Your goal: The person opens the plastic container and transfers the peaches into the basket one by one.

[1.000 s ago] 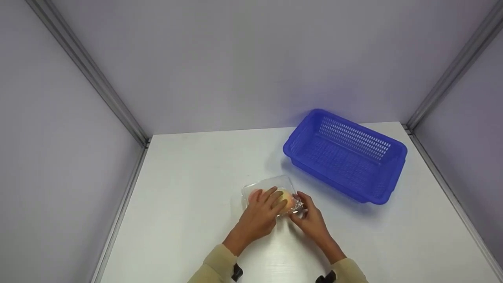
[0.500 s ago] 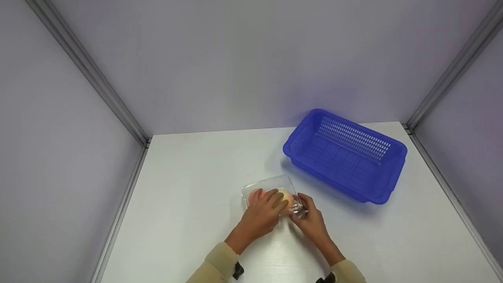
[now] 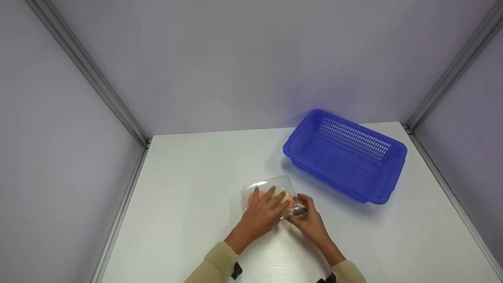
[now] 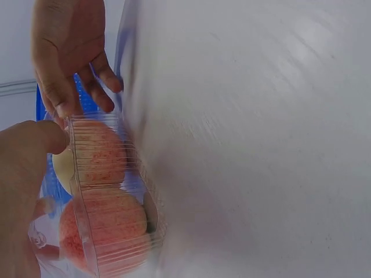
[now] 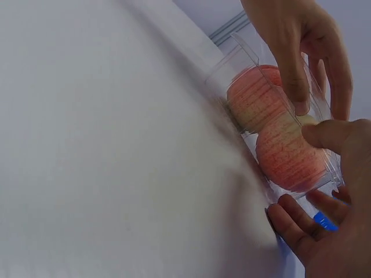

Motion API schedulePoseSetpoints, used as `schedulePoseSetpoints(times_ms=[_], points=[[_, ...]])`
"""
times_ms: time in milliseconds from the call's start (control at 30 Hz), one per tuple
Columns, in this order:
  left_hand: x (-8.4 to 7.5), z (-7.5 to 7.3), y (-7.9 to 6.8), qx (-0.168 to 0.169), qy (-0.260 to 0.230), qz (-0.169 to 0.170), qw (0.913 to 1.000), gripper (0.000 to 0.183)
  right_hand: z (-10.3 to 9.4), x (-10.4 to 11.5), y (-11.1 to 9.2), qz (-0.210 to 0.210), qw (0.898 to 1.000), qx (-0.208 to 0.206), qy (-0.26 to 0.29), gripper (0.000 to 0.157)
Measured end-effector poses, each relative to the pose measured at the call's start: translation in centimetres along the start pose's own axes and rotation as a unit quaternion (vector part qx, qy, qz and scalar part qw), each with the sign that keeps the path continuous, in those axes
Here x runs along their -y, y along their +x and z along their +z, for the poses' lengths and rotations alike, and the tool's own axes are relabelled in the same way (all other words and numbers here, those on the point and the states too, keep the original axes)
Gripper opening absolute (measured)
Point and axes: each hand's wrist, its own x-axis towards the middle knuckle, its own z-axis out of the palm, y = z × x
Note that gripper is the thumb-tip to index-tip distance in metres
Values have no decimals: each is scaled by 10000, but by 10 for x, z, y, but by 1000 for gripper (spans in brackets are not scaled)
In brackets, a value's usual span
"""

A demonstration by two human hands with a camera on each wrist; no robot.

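Observation:
A clear plastic clamshell box (image 3: 281, 181) lies on the white table, with pinkish, yellow-tinged peaches (image 5: 290, 153) inside, two of them plain in the wrist views. My left hand (image 3: 261, 216) rests across the lid with its fingers spread and fairly straight. Its thumb (image 4: 49, 136) touches the box's near rim. At the box's right end, my right hand (image 3: 311, 222) grips the corner, thumb (image 5: 330, 134) on the near edge and fingers round the far side. Both hands partly cover the box and fruit in the head view.
A blue slotted plastic basket (image 3: 346, 157) stands behind and to the right of the box. Pale panels (image 3: 235, 70) enclose the table (image 3: 188, 188) at the back and both sides, with grey metal rails at the corners.
The left fingers have spread wider over the lid and shifted slightly right. The right thumb has slid a little left along the near edge. Box and basket stay about where they were.

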Motion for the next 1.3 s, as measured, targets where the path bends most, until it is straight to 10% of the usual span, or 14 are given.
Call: schedulePoseSetpoints(times_ms=[533,1300], points=[[-3,3,-1,-135,-110,-141,9997,42,8,4,1,616,9935,231,930,69],[-3,3,1,-320,217,-100,9992,45,24,5,-6,517,9976,-445,120,55]])
